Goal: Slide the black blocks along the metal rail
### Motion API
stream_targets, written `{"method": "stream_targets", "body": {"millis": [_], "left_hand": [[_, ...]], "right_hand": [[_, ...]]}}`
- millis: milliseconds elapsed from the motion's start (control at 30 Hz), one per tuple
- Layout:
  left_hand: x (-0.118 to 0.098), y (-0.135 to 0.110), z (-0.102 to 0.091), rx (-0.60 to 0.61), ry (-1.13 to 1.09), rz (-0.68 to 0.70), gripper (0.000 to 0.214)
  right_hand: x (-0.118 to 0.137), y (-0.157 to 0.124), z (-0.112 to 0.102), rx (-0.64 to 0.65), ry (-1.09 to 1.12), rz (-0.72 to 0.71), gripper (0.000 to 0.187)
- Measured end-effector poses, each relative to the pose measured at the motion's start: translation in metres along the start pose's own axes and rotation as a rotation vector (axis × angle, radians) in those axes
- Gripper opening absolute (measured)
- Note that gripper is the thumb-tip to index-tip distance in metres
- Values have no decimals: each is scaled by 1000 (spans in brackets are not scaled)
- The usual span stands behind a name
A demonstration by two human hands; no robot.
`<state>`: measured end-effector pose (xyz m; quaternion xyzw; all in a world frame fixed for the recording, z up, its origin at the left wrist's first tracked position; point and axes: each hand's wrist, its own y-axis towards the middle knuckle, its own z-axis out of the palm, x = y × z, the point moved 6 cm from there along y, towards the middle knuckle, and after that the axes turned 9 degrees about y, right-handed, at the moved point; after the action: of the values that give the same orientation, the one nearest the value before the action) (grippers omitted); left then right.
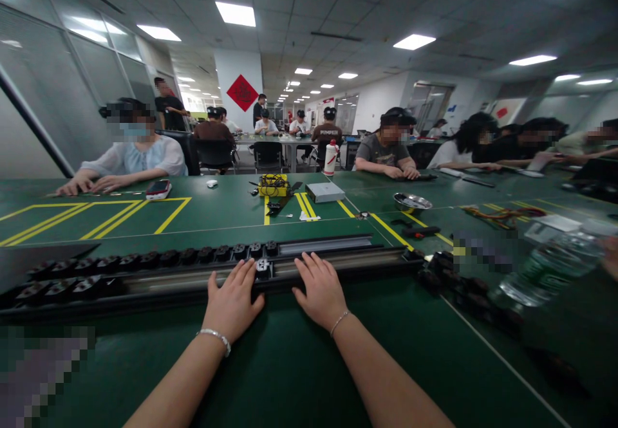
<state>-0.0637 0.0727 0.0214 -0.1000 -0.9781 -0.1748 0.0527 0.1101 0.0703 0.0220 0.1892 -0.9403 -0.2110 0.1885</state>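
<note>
A long black rail [367,272] with a pale metallic channel lies across the table in front of me. My left hand [232,299] rests on it with the fingers stretched out. My right hand [321,289] lies flat on the same rail farther right, its fingers extended too. Between the two hands, a small black module with a silver face [262,267] sits in the channel, beside my left fingertips. Several similar black modules [60,291] stand in the rail's left end. Behind it, a second row of black modules [168,258] fills a parallel rail.
Loose black modules [449,270] lie at the right, near a clear water bottle [550,264]. Beyond are a metal bowl [412,202], a grey box [325,192], a yellow box with cables [273,185] and a white bottle [331,159]. Other people sit around the green table [232,219].
</note>
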Motion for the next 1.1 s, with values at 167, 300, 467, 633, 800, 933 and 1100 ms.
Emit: {"method": "stream_targets", "body": {"millis": [167,300,467,633,800,933,1100], "left_hand": [[0,0,0,5,-6,-3,58],[0,0,1,8,-4,-5,58],[0,1,1,25,2,-8,57],[0,2,0,54,-1,-19,58],[-1,2,-2,59,1,-29,57],[-1,2,-4,67,7,-40,57],[-5,3,-4,73,-3,-51,58]], "right_hand": [[0,-1,-1,7,9,7,55],[-1,-1,-1,8,27,15,55],[-1,-1,-1,7,38,19,54],[0,-1,-1,5,36,20,53],[0,-1,-2,0,23,20,53],[0,-1,-2,9,14,20,54],[0,-1,-1,9,7,16,54]]}}
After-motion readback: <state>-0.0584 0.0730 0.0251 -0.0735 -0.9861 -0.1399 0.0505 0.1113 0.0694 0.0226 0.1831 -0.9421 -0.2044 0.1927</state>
